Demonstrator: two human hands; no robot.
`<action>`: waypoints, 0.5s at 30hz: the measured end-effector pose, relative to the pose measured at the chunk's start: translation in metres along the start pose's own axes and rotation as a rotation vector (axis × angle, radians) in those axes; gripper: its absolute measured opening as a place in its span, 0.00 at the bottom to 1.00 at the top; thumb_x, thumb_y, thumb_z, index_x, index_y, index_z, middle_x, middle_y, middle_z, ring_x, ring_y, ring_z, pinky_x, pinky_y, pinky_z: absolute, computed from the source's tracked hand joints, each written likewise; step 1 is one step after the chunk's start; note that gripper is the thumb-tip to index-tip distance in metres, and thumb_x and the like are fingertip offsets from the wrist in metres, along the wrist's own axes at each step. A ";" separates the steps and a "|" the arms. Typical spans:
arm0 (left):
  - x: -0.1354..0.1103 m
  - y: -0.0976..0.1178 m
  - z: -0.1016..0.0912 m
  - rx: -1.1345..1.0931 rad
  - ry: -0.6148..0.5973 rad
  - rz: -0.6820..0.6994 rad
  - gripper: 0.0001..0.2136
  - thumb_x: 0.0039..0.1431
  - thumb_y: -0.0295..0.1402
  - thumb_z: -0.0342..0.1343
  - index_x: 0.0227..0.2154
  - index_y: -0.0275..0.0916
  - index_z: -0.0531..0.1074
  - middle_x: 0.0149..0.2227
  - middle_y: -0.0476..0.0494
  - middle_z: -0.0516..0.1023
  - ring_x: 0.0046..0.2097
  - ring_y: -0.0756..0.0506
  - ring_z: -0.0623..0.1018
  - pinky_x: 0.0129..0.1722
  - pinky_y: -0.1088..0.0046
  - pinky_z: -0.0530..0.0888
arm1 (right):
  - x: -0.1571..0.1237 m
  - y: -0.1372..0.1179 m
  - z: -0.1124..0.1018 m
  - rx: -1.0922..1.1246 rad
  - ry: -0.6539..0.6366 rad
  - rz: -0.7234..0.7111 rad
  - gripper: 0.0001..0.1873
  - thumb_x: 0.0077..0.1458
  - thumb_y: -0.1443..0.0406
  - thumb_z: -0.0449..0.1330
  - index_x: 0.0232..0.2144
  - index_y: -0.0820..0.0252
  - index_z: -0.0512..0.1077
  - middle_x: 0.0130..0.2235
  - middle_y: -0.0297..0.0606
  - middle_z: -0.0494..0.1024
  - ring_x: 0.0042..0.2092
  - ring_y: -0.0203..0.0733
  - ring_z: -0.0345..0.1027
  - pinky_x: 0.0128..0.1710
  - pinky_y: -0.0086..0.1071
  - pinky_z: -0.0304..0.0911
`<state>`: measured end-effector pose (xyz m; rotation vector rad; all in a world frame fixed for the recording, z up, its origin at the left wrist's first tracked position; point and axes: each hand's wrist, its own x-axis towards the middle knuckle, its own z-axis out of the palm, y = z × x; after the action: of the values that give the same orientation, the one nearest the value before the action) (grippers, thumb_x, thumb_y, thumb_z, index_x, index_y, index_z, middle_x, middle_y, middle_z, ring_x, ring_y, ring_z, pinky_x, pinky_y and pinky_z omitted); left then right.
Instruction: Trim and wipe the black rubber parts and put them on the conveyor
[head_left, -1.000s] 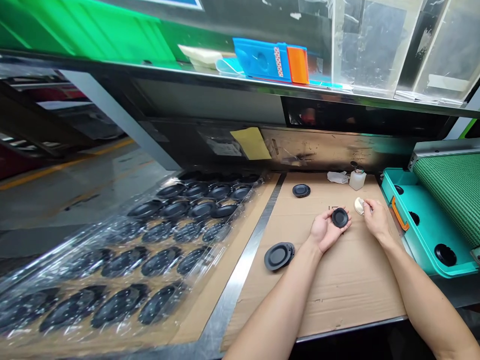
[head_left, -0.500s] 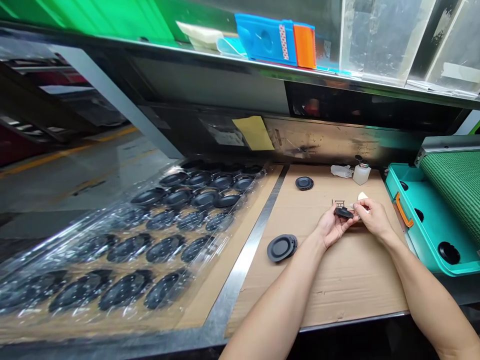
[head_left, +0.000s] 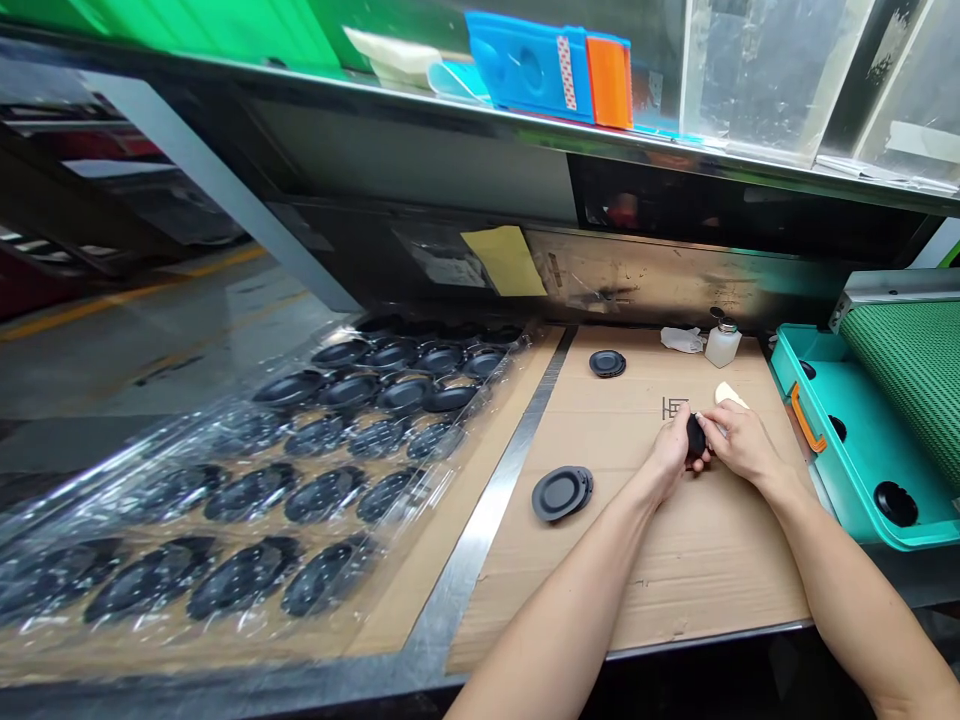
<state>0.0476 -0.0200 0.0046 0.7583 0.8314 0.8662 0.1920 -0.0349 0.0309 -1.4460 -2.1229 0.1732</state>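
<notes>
My left hand (head_left: 669,447) is closed around a small black oval plastic part (head_left: 696,437), held tilted up on edge above the cardboard. My right hand (head_left: 742,440) has its fingers bent together at the part's right edge; the fingertips are partly hidden. Just behind the right hand a cream-coloured flat piece (head_left: 728,394) lies on the cardboard. To the left of my forearm is a small pile of black oval parts (head_left: 561,494), and another black pile (head_left: 607,363) lies farther back.
Cardboard (head_left: 690,580) covers the bench. Clear plastic trays (head_left: 341,545) holding many black oval parts spread over the left. A teal bin (head_left: 862,480) with several black parts stands right, beside a green conveyor belt (head_left: 911,350). A pump bottle (head_left: 722,343) and white wipe (head_left: 682,340) are at the back.
The black oval part has turned from nearly flat to upright in my left hand. My right hand has come in against it, and the left fingers have wrapped round it.
</notes>
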 end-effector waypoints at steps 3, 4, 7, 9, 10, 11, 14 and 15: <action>0.001 -0.002 -0.001 0.197 0.103 0.037 0.30 0.65 0.57 0.40 0.24 0.36 0.70 0.17 0.45 0.71 0.16 0.51 0.67 0.15 0.77 0.57 | -0.001 -0.005 -0.006 -0.032 -0.037 0.022 0.16 0.65 0.62 0.54 0.29 0.55 0.78 0.31 0.36 0.75 0.34 0.37 0.67 0.37 0.29 0.59; 0.001 -0.002 -0.002 0.228 0.110 0.039 0.31 0.65 0.58 0.40 0.24 0.36 0.71 0.17 0.45 0.71 0.15 0.51 0.67 0.14 0.77 0.56 | -0.002 -0.006 -0.008 -0.039 -0.051 0.041 0.16 0.63 0.62 0.54 0.27 0.55 0.77 0.31 0.35 0.75 0.33 0.37 0.66 0.36 0.29 0.58; -0.003 0.002 -0.001 0.257 0.108 0.026 0.31 0.64 0.59 0.39 0.24 0.36 0.70 0.18 0.44 0.72 0.15 0.52 0.67 0.14 0.77 0.57 | -0.002 -0.009 -0.010 -0.050 -0.037 0.095 0.14 0.60 0.63 0.56 0.25 0.55 0.77 0.30 0.35 0.75 0.31 0.37 0.65 0.34 0.29 0.56; -0.005 0.004 0.001 0.267 0.118 0.010 0.31 0.65 0.58 0.39 0.23 0.36 0.70 0.19 0.44 0.73 0.14 0.52 0.66 0.14 0.77 0.58 | -0.002 -0.008 -0.009 -0.039 0.008 0.115 0.13 0.59 0.62 0.57 0.27 0.55 0.78 0.30 0.35 0.76 0.31 0.38 0.65 0.34 0.30 0.56; -0.006 0.004 0.001 0.275 0.121 0.002 0.32 0.65 0.58 0.38 0.23 0.35 0.70 0.19 0.44 0.73 0.14 0.52 0.66 0.14 0.77 0.58 | -0.002 -0.008 -0.008 -0.028 0.024 0.116 0.12 0.59 0.62 0.56 0.28 0.55 0.79 0.30 0.35 0.76 0.32 0.38 0.66 0.34 0.30 0.57; -0.006 0.004 0.002 0.284 0.122 -0.004 0.32 0.65 0.58 0.38 0.23 0.35 0.70 0.18 0.44 0.72 0.14 0.52 0.66 0.14 0.77 0.58 | -0.001 -0.008 -0.007 -0.015 0.027 0.111 0.13 0.59 0.62 0.56 0.27 0.54 0.79 0.30 0.35 0.76 0.32 0.38 0.66 0.34 0.30 0.57; -0.004 0.003 0.002 0.304 0.111 -0.004 0.33 0.66 0.57 0.35 0.22 0.35 0.70 0.18 0.44 0.72 0.14 0.52 0.66 0.14 0.76 0.58 | 0.000 -0.007 -0.005 -0.002 -0.010 0.087 0.14 0.59 0.63 0.55 0.24 0.54 0.78 0.29 0.35 0.76 0.33 0.39 0.67 0.36 0.29 0.59; -0.004 0.003 0.002 0.308 0.109 -0.001 0.33 0.67 0.57 0.35 0.22 0.35 0.70 0.18 0.44 0.71 0.14 0.51 0.66 0.14 0.76 0.58 | 0.000 -0.007 -0.004 -0.003 -0.021 0.084 0.14 0.58 0.64 0.55 0.24 0.54 0.78 0.29 0.35 0.77 0.33 0.39 0.67 0.36 0.29 0.59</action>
<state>0.0465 -0.0226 0.0091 0.9853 1.0775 0.7928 0.1880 -0.0386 0.0372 -1.5424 -2.0813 0.2175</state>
